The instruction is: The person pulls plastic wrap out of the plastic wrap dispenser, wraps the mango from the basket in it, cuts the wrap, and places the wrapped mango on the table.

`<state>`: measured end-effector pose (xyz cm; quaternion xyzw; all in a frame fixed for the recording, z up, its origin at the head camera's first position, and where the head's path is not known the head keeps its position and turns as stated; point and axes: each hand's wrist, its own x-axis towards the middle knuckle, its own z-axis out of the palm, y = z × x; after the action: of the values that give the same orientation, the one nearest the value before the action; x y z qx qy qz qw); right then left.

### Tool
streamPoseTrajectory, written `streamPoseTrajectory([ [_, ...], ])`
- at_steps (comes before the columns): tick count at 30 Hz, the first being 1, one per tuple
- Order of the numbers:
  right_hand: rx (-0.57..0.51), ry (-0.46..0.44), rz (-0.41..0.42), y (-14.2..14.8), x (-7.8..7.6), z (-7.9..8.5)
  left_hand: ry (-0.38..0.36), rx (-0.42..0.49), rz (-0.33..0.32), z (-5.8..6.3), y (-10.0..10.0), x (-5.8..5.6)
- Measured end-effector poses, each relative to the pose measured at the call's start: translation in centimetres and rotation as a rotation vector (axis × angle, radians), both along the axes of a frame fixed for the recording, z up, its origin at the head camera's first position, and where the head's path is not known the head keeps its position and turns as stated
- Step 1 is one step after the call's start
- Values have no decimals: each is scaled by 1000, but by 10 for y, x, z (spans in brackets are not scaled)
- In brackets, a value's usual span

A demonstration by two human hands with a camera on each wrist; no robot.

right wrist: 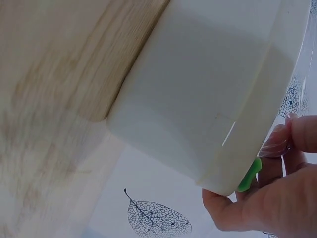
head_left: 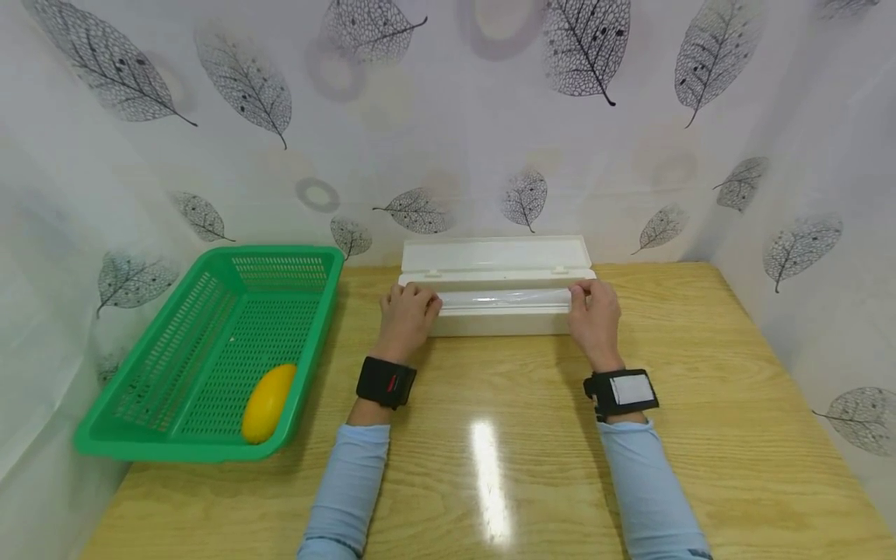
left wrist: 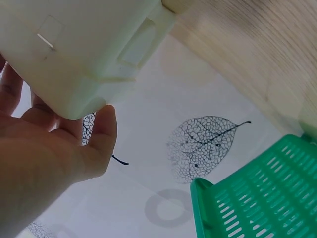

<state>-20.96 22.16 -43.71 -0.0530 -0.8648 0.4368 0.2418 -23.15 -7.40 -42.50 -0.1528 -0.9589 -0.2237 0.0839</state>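
head view: i have the white box (head_left: 504, 325) just above the middle of the frame, near the back of the table (head_left: 532, 435), long side facing the person. its lid (head_left: 497, 253) stands raised behind it by the leaf-print curtain (head_left: 448, 117), and i take that as the reason the roll of clear film (head_left: 490, 299) inside is so easy to reach.

the right hand (head_left: 595, 315) is at the box's right end, thumb and index finger together, pinching a bit of film; my right wrist view shows the other fingers bent close to the box's edge, beside a small green piece (right wrist: 249, 175). the left hand (head_left: 409, 311) is at the opposite end, fingers bent, one tip touching the box corner in my left wrist view. the box hides the rest there, so i cannot tell whether those fingers have film between them. having a hand at each end probably keeps the box steady and the film level.

at the left of the frame sits the green basket (head_left: 175, 449), with a yellow fruit (head_left: 269, 403) inside against its near right corner. i'd judge that spot handy, since it is within reach yet well apart from the box.
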Motion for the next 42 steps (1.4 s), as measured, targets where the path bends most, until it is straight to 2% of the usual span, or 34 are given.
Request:
streamPoseTrajectory([
  [11,-25,34,26,1,3,2,48,24,15,-6,3,-2],
  [15,13,80,40,1,3,2,60,29,35,-7,4,-4],
  [19,79,127,54,2,3,4,127,56,27,-7,3,-7],
  [25,124,122,61,4,3,4,227,33,-20,-7,2,-7],
  [32,150,101,57,6,5,4,284,-27,-84,-6,-2,-6],
  [35,181,127,53,6,5,4,281,-22,-119,-5,-4,-5],
  [42,200,160,61,7,7,4,206,20,-221,-1,-10,-3],
])
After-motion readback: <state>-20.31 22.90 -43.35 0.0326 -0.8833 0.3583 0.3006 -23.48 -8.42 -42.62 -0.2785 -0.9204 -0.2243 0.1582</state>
